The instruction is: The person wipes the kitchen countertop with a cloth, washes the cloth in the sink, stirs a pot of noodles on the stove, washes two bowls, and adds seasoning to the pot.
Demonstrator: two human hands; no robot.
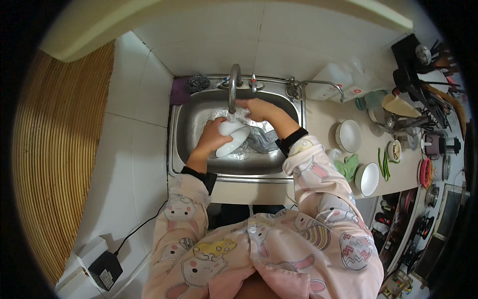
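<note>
My left hand [212,138] grips white ceramic dishware [233,142] over the stainless steel sink [194,164], fingers on top and thumb along the side. Two white curved shapes show there; whether they are one bowl or two nested pieces I cannot tell. Water runs from the curved faucet [233,86] onto the dishware. Beside the stream is my right hand [257,109], its fingers blurred and partly lost behind the spout and splashing water, so its hold is unclear. A wet grey cloth [263,140] lies in the basin below my right wrist.
A steel wool scourer [198,83] sits on a purple cloth [180,91] at the back left corner. On the right counter are two white bowls [350,136], a green cloth [347,167], green peppers [384,164] and plastic jugs [330,80]. A small spout [340,91] juts over the counter.
</note>
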